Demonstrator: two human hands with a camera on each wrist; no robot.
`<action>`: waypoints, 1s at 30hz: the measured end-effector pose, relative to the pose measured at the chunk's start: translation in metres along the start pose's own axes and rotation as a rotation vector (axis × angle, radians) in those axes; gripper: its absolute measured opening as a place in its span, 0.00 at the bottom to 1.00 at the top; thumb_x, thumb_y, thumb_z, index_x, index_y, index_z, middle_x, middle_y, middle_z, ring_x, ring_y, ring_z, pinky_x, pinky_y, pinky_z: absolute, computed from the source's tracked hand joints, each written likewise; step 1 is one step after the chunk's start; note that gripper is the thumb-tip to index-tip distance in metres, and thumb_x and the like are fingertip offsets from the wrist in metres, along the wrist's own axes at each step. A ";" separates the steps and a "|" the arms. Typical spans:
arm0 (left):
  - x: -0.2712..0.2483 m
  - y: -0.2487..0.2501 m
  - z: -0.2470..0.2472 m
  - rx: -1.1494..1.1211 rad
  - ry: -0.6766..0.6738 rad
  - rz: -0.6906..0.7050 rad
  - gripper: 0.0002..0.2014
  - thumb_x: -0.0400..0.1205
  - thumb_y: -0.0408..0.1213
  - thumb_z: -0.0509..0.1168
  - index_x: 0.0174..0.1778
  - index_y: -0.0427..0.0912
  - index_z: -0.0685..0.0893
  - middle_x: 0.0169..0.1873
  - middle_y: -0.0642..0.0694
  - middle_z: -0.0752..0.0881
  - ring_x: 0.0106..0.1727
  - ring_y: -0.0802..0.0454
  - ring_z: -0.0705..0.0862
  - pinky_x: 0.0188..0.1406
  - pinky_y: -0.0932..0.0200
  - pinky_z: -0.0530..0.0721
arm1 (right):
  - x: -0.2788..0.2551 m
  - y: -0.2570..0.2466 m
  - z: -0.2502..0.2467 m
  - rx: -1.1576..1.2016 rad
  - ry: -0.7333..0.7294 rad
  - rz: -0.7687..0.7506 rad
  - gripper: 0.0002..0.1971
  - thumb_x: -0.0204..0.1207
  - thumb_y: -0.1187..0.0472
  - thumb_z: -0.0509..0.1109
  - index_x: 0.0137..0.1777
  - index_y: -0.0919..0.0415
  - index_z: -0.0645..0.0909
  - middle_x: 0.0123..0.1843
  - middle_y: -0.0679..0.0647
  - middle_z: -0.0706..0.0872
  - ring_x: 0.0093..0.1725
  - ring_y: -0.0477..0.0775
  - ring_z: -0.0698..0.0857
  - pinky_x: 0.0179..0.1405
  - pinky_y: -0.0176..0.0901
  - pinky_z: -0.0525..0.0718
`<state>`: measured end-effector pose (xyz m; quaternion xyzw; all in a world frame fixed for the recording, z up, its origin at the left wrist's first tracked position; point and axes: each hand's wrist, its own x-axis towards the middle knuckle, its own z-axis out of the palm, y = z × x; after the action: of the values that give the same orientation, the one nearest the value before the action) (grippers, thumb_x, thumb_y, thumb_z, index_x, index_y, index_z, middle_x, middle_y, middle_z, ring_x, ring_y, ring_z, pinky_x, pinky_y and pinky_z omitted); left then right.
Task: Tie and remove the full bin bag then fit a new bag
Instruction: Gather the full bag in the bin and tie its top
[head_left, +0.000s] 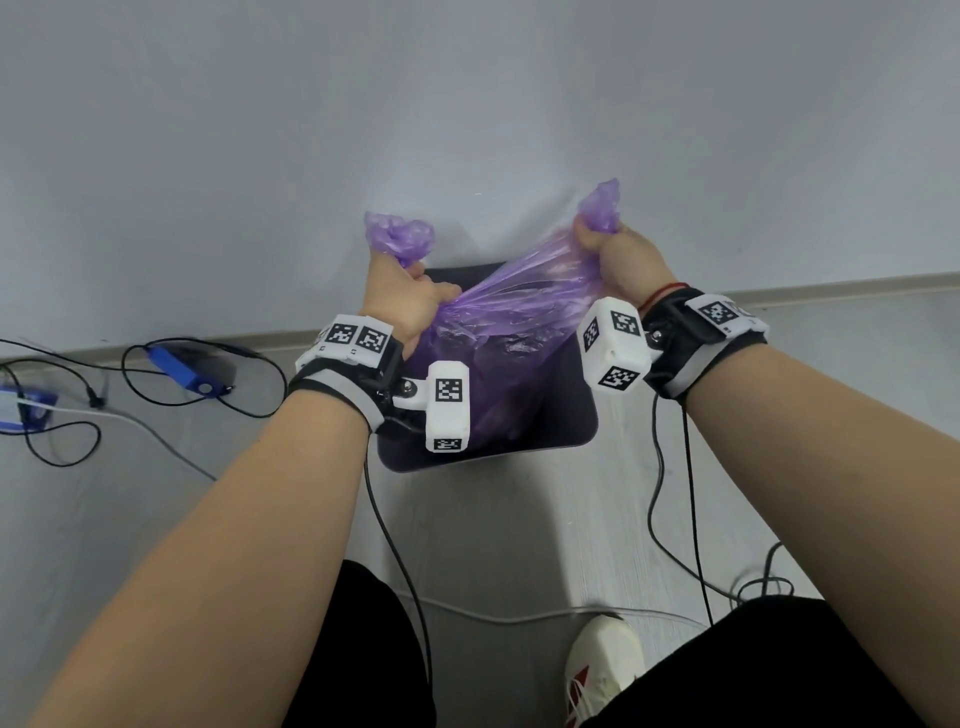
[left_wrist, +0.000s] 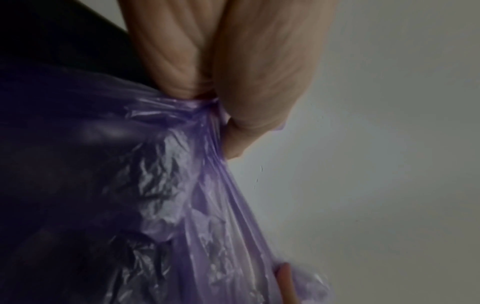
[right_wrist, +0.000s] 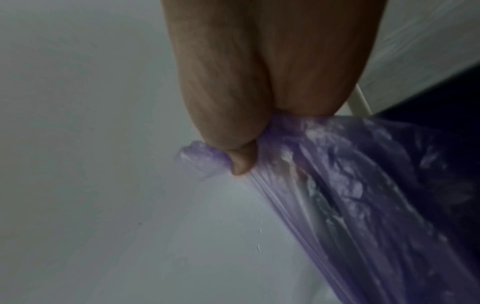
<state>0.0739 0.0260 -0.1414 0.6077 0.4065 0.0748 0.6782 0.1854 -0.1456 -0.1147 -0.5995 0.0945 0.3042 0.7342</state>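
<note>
cables (head_left: 171, 400) left of bin (head_left: 576, 415)

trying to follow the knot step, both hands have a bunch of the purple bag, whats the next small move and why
Probably cross the two bunches over each other. The left hand and right hand each grip a gathered end of the purple bag, held apart, untied, still in the bin.

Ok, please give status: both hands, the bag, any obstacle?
Left hand and right hand each grip a bunched end of purple bag. No knot yet, bag in bin. No obstruction seen.
</note>
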 end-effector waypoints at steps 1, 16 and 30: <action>-0.001 0.001 0.001 0.010 0.000 0.006 0.35 0.71 0.15 0.72 0.73 0.36 0.68 0.71 0.27 0.73 0.67 0.34 0.80 0.63 0.33 0.84 | 0.000 0.000 0.002 0.087 -0.029 0.023 0.11 0.87 0.64 0.60 0.57 0.73 0.79 0.47 0.60 0.89 0.38 0.49 0.91 0.43 0.43 0.90; 0.003 0.016 -0.002 -0.321 -0.184 -0.208 0.16 0.89 0.43 0.55 0.34 0.47 0.69 0.18 0.54 0.62 0.15 0.60 0.56 0.10 0.67 0.52 | 0.000 0.011 0.018 -0.109 -0.426 0.189 0.11 0.78 0.59 0.54 0.42 0.63 0.75 0.32 0.51 0.64 0.28 0.48 0.58 0.30 0.41 0.58; -0.032 0.016 0.018 0.420 -0.585 0.002 0.16 0.81 0.45 0.69 0.28 0.48 0.75 0.21 0.50 0.63 0.24 0.54 0.56 0.20 0.62 0.54 | -0.009 0.007 0.028 -0.627 -0.667 -0.189 0.15 0.80 0.67 0.70 0.65 0.70 0.84 0.58 0.59 0.91 0.56 0.51 0.89 0.63 0.43 0.85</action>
<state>0.0705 -0.0032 -0.1137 0.7299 0.2008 -0.1868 0.6261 0.1675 -0.1213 -0.1082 -0.6679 -0.2985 0.4261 0.5323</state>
